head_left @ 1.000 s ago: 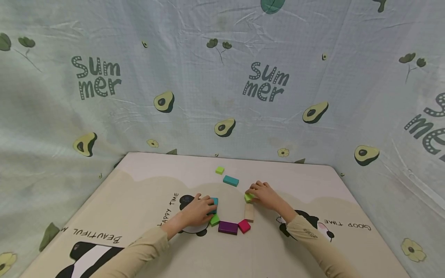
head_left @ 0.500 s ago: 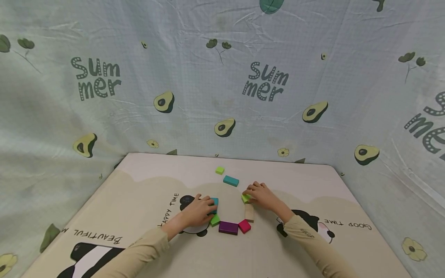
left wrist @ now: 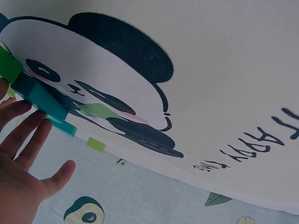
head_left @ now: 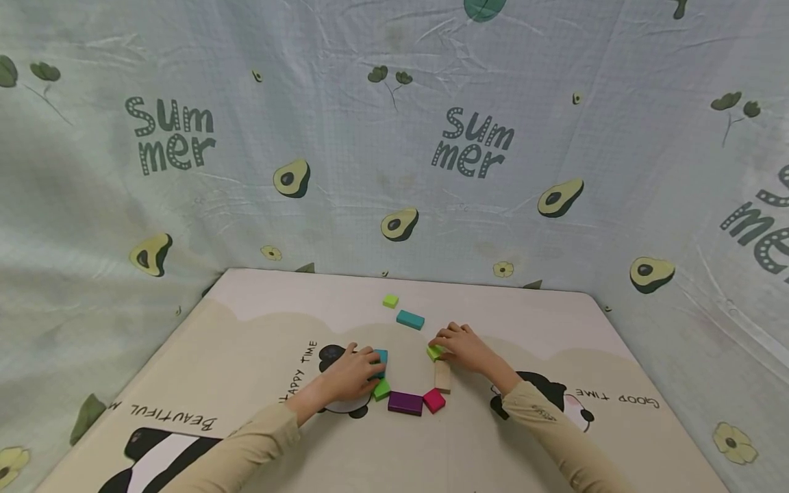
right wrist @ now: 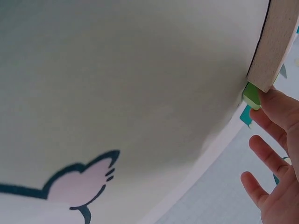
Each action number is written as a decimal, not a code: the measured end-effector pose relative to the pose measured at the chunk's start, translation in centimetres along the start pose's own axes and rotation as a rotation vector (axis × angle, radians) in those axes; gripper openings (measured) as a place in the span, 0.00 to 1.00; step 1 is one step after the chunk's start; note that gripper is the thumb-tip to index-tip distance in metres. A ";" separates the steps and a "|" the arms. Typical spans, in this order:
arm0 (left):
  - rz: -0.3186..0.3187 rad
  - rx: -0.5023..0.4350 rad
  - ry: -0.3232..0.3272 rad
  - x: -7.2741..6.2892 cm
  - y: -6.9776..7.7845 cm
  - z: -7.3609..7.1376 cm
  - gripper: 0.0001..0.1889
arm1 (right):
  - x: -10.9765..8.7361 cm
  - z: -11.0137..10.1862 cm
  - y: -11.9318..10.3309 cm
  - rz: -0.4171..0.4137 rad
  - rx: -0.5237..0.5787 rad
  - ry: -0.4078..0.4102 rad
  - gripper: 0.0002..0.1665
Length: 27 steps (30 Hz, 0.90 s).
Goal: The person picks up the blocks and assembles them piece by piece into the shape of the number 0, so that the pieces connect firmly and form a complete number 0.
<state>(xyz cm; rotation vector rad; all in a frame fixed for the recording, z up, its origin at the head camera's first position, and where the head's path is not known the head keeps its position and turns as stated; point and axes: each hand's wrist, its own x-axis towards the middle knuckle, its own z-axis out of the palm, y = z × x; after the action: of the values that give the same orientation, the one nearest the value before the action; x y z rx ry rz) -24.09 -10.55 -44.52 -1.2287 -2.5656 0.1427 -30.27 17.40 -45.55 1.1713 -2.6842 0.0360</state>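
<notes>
My left hand (head_left: 351, 374) rests against the outer side of a teal block (head_left: 383, 361), fingertips along its long face in the left wrist view. A green block (left wrist: 9, 65) sits at that block's near end, close to the thumb. On the other side, my right hand (head_left: 467, 346) pinches a small lime-green block (right wrist: 251, 96) between thumb and index finger, right at the far end of a bare wooden block (head_left: 442, 376); its other fingers are spread. A purple block (head_left: 405, 404) and a pinkish-red block (head_left: 434, 401) lie nearest me, joining the two sides.
Farther back on the mat lie another teal block (head_left: 409, 319) and a lime-green block (head_left: 391, 301). The table mat (head_left: 296, 301) carries printed pandas and lettering. A hanging cloth (head_left: 345, 150) with avocado prints encloses the back and sides.
My right hand has shifted slightly left with the small lime-green block, bringing it inward over the wooden block's far end. The left hand stays in place on the teal block.
</notes>
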 end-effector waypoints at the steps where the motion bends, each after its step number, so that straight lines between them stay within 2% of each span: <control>1: 0.000 0.001 -0.001 0.0 0.0 0.0 0.11 | 0.0 0.0 0.0 0.000 -0.001 -0.001 0.17; 12: -0.005 0.011 0.009 0.0 0.0 0.2 0.11 | -0.3 -0.1 0.2 -0.016 0.009 -0.009 0.17; 21: 0.001 0.015 0.019 0.0 0.0 0.2 0.10 | -0.5 -0.1 0.2 -0.034 -0.006 0.049 0.18; 27: 0.002 0.007 0.021 0.0 0.0 0.2 0.10 | -1.0 -0.4 0.0 -0.016 -0.009 0.074 0.17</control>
<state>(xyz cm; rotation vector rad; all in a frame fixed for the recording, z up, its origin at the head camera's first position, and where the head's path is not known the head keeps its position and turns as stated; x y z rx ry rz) -24.15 -10.50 -44.70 -1.2240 -2.5441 0.1384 -29.55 18.21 -45.34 1.1657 -2.6075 0.0632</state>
